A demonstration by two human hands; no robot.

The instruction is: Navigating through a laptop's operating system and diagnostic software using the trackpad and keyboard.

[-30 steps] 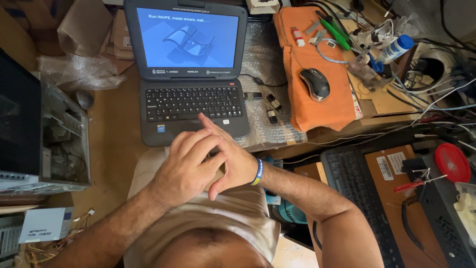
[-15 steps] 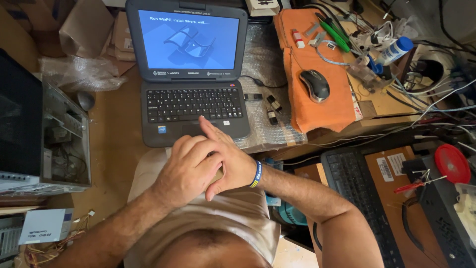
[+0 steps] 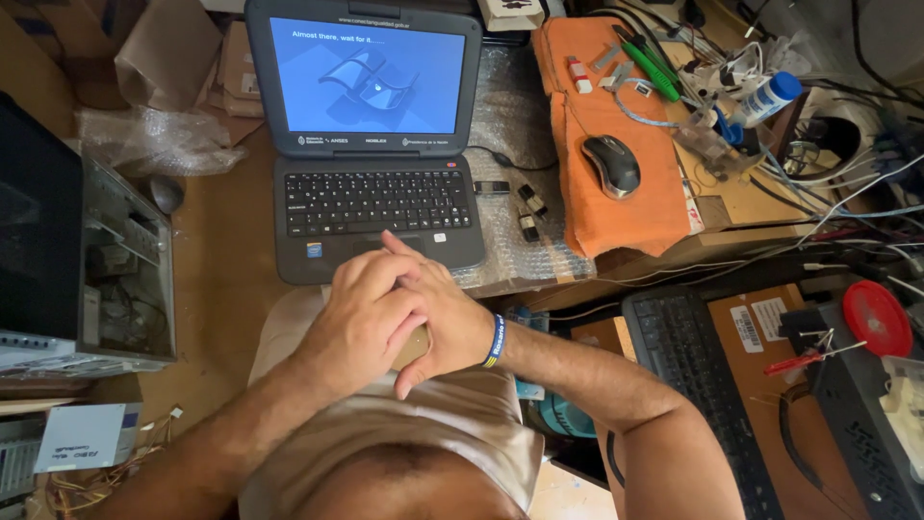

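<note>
My left hand [image 3: 361, 323] and my right hand [image 3: 448, 318] rest clasped together over my lap, just in front of the front edge of a small dark laptop [image 3: 375, 207]. Neither hand holds an object; the fingers of each wrap the other hand. The right wrist wears a blue and yellow band [image 3: 496, 341]. The laptop is open, its blue screen [image 3: 366, 75] lit with a waving-flag picture. A dark computer mouse [image 3: 613, 164] lies on an orange cloth [image 3: 616, 207] to the right, out of reach of both hands.
An open desktop computer case [image 3: 106, 270] stands at the left. A black keyboard [image 3: 698, 385] and a red lid [image 3: 878, 318] lie at the lower right. Cables, tools and a white bottle [image 3: 770, 96] crowd the upper right. Bubble wrap [image 3: 525, 125] lies under the laptop.
My clasped hands have slid slightly toward me and shifted their grip a little. The laptop screen now shows a different line of text.
</note>
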